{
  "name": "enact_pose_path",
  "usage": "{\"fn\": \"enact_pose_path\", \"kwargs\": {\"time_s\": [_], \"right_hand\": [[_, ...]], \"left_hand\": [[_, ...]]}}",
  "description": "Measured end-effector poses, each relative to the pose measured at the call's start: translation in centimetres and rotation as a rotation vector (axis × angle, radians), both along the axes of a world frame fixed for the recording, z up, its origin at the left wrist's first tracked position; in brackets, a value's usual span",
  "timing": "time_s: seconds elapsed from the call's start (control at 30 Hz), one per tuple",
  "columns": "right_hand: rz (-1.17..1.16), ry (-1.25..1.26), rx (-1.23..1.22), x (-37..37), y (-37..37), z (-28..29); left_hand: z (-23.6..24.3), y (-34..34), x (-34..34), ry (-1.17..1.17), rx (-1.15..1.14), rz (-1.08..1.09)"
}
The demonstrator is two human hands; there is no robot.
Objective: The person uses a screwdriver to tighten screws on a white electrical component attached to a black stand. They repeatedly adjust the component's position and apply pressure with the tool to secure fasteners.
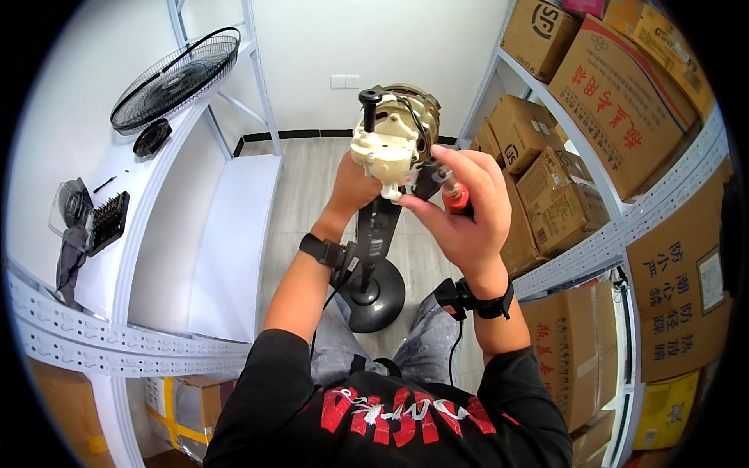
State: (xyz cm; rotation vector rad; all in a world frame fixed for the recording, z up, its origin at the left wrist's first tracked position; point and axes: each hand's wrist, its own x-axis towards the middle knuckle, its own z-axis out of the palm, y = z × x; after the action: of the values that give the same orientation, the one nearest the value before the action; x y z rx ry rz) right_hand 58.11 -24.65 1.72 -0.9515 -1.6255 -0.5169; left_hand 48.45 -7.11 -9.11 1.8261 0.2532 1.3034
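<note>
**A:** What is each hand gripping?

**B:** The right hand (pixel 468 207) is curled tight around a red-handled screwdriver (pixel 456 195), with thumb and forefinger pinched near its shaft, just beside the base of the fan motor (pixel 394 132). The left hand (pixel 355 187) is behind the motor, pressed against its cream plastic housing. Its fingers are mostly hidden, so I cannot tell how far they close.

**A:** And where is the motor?

**B:** It is held up at chest height, on top of the black stand column (pixel 378 234), which runs down to a round black base (pixel 374 292) on the floor between the person's knees. A black knob (pixel 369 97) sticks up from the housing, and the metal windings show behind it.

**A:** What about containers?

**B:** On the white shelf (pixel 156 203) to the left there is an open black bit case (pixel 108 221) with rows of bits standing in it. Just beside it lies a clear plastic lid or tray (pixel 66 204); I cannot tell what it holds. A grey cloth (pixel 70 261) hangs over the shelf edge near them.

**A:** And further along that shelf?

**B:** A black wire fan guard (pixel 175 78) leans there, with a small round black cap (pixel 152 138) just below it.

**A:** And on the right?

**B:** Cardboard boxes (pixel 616 93) fill the metal rack (pixel 624 226), all of them shut, so what is in them does not show. A taped box (pixel 183 413) sits under the left shelf, also shut.
</note>
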Motion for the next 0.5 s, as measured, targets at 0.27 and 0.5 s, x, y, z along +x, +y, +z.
{"fn": "enact_pose_path", "kwargs": {"time_s": [0.27, 0.5], "right_hand": [[-0.043, 0.053, -0.079, -2.7, 0.5, -0.4], [-0.042, 0.167, -0.123, -3.8, 0.7, -0.6]], "left_hand": [[0.4, -0.8, -0.5, 0.0, -0.059, 0.011], [0.7, -1.2, -0.4, 0.039, -0.124, 0.032]]}}
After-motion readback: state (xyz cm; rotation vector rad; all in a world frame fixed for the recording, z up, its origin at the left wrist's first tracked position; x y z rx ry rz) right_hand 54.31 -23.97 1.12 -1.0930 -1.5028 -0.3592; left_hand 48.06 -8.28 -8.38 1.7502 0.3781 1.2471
